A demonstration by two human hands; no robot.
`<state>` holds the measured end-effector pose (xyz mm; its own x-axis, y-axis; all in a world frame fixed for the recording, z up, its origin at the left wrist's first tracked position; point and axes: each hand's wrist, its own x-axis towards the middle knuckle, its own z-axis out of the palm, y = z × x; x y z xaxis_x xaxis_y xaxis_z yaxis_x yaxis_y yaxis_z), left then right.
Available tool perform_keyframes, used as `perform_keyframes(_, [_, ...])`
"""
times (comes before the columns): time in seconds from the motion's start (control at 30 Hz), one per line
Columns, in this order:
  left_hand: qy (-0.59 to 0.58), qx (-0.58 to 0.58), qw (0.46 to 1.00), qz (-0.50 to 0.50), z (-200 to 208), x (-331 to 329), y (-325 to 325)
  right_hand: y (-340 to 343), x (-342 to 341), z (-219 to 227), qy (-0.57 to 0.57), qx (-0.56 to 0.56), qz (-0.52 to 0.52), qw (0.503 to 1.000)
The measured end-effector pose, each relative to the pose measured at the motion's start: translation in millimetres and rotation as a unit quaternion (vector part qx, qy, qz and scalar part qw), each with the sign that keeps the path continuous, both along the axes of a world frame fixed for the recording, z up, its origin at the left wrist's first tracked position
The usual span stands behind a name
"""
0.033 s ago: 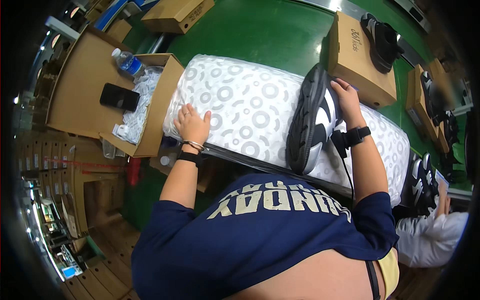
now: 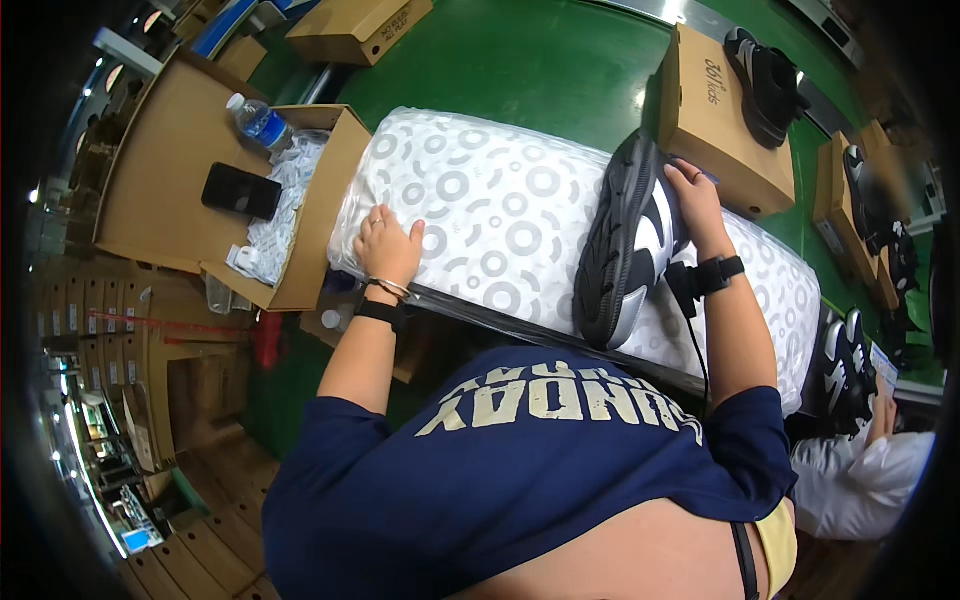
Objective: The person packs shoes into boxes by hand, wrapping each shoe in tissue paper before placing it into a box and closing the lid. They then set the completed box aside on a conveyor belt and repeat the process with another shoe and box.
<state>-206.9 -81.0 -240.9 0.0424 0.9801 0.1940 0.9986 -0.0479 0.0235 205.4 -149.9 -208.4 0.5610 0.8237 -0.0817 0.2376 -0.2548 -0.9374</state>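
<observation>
Gripping black-and-white shoe [image 2: 622,245], right hand [image 2: 697,203] near patterned paper [image 2: 490,210]'s far edge; left hand [image 2: 390,247] outspread by left edge.

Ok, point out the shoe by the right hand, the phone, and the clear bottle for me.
Shoe [image 2: 613,240], head view: middle of the dark sole.
Phone [image 2: 241,191], head view: middle of its black face.
Clear bottle [image 2: 264,127], head view: blue label.

Pale block lettering [image 2: 560,402] across the navy shirt [image 2: 520,480], dark print [image 2: 712,80] on the right-hand brown box [image 2: 715,135] and upper-left carton [image 2: 345,30].
</observation>
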Motion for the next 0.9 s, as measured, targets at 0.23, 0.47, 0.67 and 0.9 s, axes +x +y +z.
perform_keyframes(0.23, [-0.123, -0.24, 0.961, -0.053, 70.0, 24.5, 44.4, -22.3, -31.6, 128.2, -0.151, 0.073, 0.16, 0.973])
perform_keyframes(0.47, [-0.008, -0.021, 0.999, 0.044, -5.2, 3.3, 17.7, -69.7, -7.3, 72.9, -0.105, 0.093, 0.069, 0.988])
perform_keyframes(0.67, [-0.073, -0.127, 0.989, 0.022, 11.4, 20.1, 2.9, -92.1, 15.7, -12.1, -0.233, -0.002, -0.022, 0.972])
perform_keyframes(0.9, [-0.033, 0.001, 0.998, 0.058, -10.2, -1.0, 7.2, -108.0, -3.9, -35.7, -0.285, -0.026, 0.016, 0.958])
